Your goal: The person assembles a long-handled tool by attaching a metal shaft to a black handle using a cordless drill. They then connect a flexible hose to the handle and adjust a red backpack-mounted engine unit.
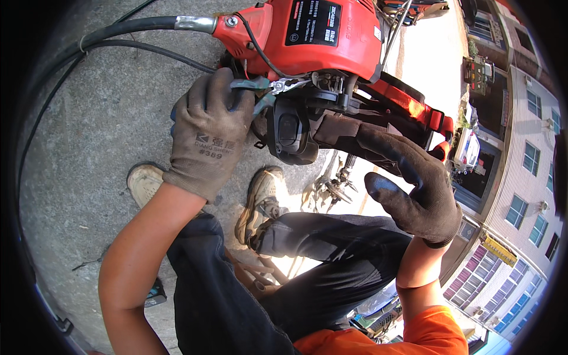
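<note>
My left hand (212, 133), in a grey-brown work glove, is closed around the teal handles of a pair of pliers (251, 84). The pliers' metal jaws point right, into exposed metal parts (328, 81) on the underside of a red small engine (331, 35). What the jaws touch is too small to make out. Below the engine hangs a black plastic housing (290, 133). Gloved too, my right hand (408, 177) reaches in from the right, fingers stretched toward the housing and thumb apart. Whether its fingertips touch anything cannot be told.
A black flexible hose (124, 26) with a metal sleeve and thin cables run left from the engine. An orange strap (408, 100) hangs on its right. My shoes (263, 198) rest on the concrete ground (89, 148). Buildings (526, 165) stand farther right.
</note>
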Demonstrator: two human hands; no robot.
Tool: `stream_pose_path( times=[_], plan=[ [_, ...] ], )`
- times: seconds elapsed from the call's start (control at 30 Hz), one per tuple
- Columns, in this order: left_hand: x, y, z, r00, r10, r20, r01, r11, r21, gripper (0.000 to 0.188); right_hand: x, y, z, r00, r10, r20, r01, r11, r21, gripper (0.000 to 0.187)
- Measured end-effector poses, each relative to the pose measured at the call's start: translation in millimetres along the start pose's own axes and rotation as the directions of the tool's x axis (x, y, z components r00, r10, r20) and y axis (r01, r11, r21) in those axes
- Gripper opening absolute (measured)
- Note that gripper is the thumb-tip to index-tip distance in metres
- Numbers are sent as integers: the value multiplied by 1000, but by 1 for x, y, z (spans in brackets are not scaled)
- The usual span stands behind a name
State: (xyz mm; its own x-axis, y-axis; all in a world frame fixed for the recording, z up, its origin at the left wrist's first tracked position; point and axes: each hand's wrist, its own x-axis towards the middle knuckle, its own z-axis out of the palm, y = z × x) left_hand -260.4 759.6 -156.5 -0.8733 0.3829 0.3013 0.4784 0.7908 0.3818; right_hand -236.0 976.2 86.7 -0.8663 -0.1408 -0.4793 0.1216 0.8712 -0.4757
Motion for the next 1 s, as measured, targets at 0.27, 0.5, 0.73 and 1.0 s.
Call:
stream_pose_path(
  times=[0.27,0.5,0.73,1.0],
  plan=[
    [8,-9,1,996,90,9,-89,995,-46,31,2,-1,2,1000,-25,9,25,1000,-2,54],
    [13,-3,-5,996,71,46,-69,997,-38,29,4,-3,4,998,-49,29,51,997,-54,52],
    [16,-11,-3,990,109,85,-106,994,-33,28,4,-9,9,999,-37,26,38,998,-46,52],
    [3,-27,-5,981,27,190,-8,995,-98,39,8,-8,4,999,-5,53,6,999,-34,53]
  ],
)
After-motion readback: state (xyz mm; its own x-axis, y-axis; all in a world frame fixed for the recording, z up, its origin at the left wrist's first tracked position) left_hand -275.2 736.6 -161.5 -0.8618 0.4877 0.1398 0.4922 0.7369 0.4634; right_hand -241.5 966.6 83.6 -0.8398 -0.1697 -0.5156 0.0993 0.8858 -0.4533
